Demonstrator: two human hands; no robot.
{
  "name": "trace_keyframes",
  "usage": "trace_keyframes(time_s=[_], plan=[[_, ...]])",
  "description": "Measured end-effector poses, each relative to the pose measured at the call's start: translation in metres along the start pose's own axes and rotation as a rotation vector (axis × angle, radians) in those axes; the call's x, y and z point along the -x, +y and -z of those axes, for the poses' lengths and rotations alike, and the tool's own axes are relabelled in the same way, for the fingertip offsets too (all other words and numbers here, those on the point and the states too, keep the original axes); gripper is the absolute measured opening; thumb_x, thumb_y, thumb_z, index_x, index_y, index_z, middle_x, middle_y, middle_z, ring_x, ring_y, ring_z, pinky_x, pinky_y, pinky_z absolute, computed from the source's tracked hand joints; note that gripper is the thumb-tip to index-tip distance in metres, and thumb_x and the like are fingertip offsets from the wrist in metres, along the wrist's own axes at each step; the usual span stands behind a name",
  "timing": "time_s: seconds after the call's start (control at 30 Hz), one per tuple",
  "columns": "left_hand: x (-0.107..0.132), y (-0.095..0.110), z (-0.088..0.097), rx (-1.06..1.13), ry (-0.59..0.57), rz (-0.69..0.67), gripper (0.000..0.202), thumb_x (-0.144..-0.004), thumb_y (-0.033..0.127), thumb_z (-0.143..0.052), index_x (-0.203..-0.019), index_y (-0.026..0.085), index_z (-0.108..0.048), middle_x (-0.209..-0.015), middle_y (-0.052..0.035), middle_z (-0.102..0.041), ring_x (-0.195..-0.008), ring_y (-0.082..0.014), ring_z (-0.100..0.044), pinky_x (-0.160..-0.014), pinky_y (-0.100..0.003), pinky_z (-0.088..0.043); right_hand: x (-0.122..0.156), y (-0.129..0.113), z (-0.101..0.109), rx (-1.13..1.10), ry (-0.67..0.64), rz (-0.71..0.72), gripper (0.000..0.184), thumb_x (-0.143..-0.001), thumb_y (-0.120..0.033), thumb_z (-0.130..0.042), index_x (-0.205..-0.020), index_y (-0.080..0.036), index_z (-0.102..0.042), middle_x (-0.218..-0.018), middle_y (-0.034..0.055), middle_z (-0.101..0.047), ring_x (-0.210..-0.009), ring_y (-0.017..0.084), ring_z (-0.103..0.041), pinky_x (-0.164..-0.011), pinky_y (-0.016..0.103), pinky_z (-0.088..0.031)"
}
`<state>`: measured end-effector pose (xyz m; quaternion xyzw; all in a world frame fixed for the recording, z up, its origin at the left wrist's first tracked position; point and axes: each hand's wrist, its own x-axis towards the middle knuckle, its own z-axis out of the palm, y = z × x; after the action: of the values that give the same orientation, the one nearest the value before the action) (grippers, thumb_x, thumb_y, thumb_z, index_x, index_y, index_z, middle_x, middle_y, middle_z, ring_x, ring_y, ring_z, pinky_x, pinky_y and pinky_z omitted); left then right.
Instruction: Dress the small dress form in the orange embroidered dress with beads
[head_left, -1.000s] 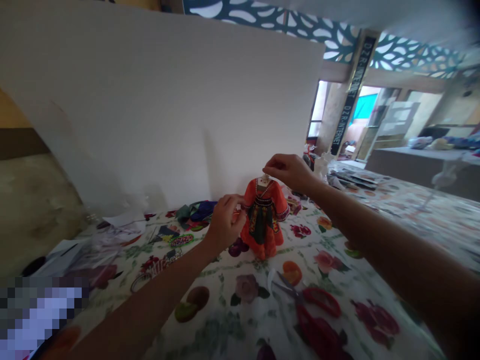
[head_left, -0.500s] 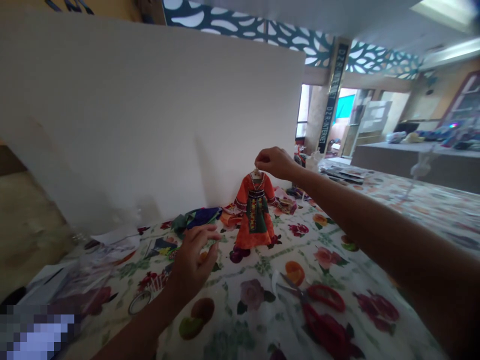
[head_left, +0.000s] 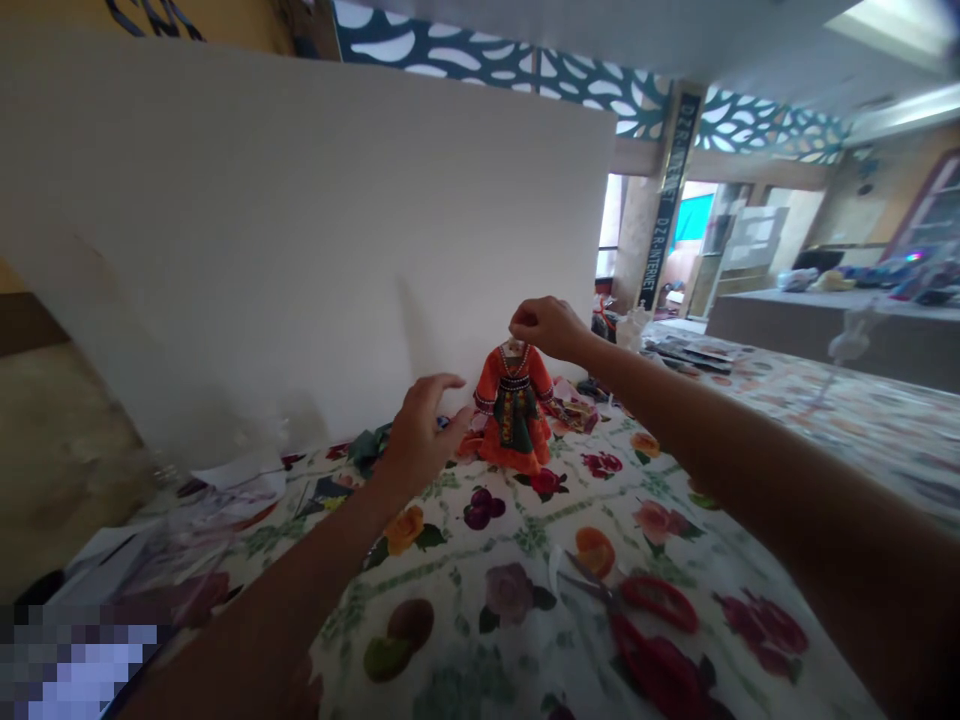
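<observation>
Orange doll dress (head_left: 512, 415) upright, collar (head_left: 514, 352) at top, right hand (head_left: 544, 328) with fingers pinched on it, left hand (head_left: 424, 435) with fingers spread, just beside the dress

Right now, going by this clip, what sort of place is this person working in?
Probably a small sewing or craft workspace: a miniature orange embroidered costume stands on a floral-covered table, with red-handled scissors and fabric scraps nearby.
</observation>
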<state>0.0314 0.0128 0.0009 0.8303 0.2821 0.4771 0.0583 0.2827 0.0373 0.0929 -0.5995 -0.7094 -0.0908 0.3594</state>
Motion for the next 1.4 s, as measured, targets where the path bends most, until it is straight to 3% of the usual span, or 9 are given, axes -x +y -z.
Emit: trace_keyframes(time_s=[0.2,0.47,0.73,0.9,1.03,1.1,1.2,1.3,1.4], plan=[[-0.049,-0.008,-0.029,0.098,-0.137,0.004,0.047,-0.088,0.034,-0.066,-0.131,0.020,-0.053,-0.137,-0.0141,-0.057,-0.130,-0.0289,-0.053,-0.111,-0.051,-0.043,0.019,-0.004,0.011,-0.044,-0.031,0.027,0.018,-0.082,-0.024,-0.062,-0.087,-0.015,-0.076,-0.080,0.0073,-0.073,-0.070,0.016,-0.059,-0.065,0.031,-0.040],[-0.064,-0.014,-0.035,0.391,-0.445,0.133,0.052,-0.084,0.045,-0.072,-0.130,0.026,-0.056,-0.139,-0.0092,-0.059,-0.130,-0.0299,-0.055,-0.111,-0.053,-0.042,0.041,-0.006,0.016,-0.172,-0.038,0.053,0.017,-0.080,-0.026,-0.063,-0.082,-0.015,-0.075,-0.071,0.0034,-0.069,-0.063,0.013,-0.055,-0.063,0.029,-0.039],[-0.066,-0.005,-0.039,0.542,-0.457,0.155,0.045,-0.083,0.042,-0.073,-0.121,0.020,-0.062,-0.130,-0.0113,-0.065,-0.121,-0.0269,-0.061,-0.105,-0.048,-0.048,0.049,-0.011,0.019,-0.233,-0.046,0.050,0.014,-0.080,-0.025,-0.064,-0.081,-0.015,-0.073,-0.072,0.0036,-0.070,-0.065,0.013,-0.057,-0.064,0.029,-0.039],[-0.069,-0.002,-0.041,0.519,-0.440,0.129,0.038,-0.080,0.038,-0.075,-0.112,0.020,-0.064,-0.122,-0.0098,-0.069,-0.113,-0.0254,-0.065,-0.102,-0.048,-0.050,0.052,-0.011,0.021,-0.216,-0.044,0.056,0.014,-0.080,-0.025,-0.063,-0.081,-0.015,-0.073,-0.071,0.0031,-0.069,-0.063,0.012,-0.056,-0.064,0.029,-0.039],[-0.066,0.001,-0.041,0.436,-0.376,0.132,0.041,-0.081,0.037,-0.075,-0.116,0.022,-0.061,-0.126,-0.0101,-0.067,-0.118,-0.0254,-0.063,-0.101,-0.047,-0.050,0.053,-0.007,0.021,-0.231,-0.035,0.049,0.014,-0.080,-0.025,-0.062,-0.081,-0.015,-0.073,-0.072,0.0034,-0.069,-0.065,0.013,-0.056,-0.064,0.029,-0.040],[-0.062,0.006,-0.037,0.328,-0.249,0.070,0.038,-0.083,0.036,-0.074,-0.115,0.023,-0.059,-0.124,-0.0082,-0.066,-0.117,-0.0237,-0.062,-0.099,-0.043,-0.051,0.053,-0.006,0.020,-0.244,-0.035,0.042,0.015,-0.080,-0.025,-0.062,-0.082,-0.015,-0.073,-0.073,0.0037,-0.070,-0.066,0.013,-0.057,-0.064,0.029,-0.039],[-0.054,0.015,-0.028,0.083,-0.092,-0.164,0.018,-0.090,0.029,-0.066,-0.105,0.022,-0.060,-0.108,-0.0041,-0.067,-0.105,-0.0199,-0.062,-0.094,-0.038,-0.050,0.053,-0.004,0.020,-0.249,-0.035,0.033,0.015,-0.080,-0.027,-0.063,-0.082,-0.015,-0.073,-0.074,0.0038,-0.070,-0.067,0.013,-0.057,-0.065,0.029,-0.040],[-0.049,0.019,-0.021,-0.186,-0.158,-0.416,0.010,-0.093,0.018,-0.057,-0.101,0.021,-0.062,-0.101,-0.0052,-0.065,-0.098,-0.0219,-0.059,-0.087,-0.039,-0.047,0.053,-0.004,0.019,-0.243,-0.021,0.037,0.015,-0.080,-0.027,-0.064,-0.082,-0.015,-0.073,-0.074,0.0036,-0.070,-0.067,0.013,-0.057,-0.065,0.029,-0.040],[-0.049,0.020,-0.020,-0.372,-0.219,-0.542,0.015,-0.094,0.017,-0.055,-0.106,0.022,-0.062,-0.105,-0.0062,-0.065,-0.098,-0.0236,-0.057,-0.084,-0.039,-0.044,0.052,-0.005,0.017,-0.236,-0.006,0.046,0.014,-0.079,-0.025,-0.064,-0.081,-0.015,-0.073,-0.073,0.0032,-0.069,-0.066,0.013,-0.057,-0.065,0.028,-0.040]])
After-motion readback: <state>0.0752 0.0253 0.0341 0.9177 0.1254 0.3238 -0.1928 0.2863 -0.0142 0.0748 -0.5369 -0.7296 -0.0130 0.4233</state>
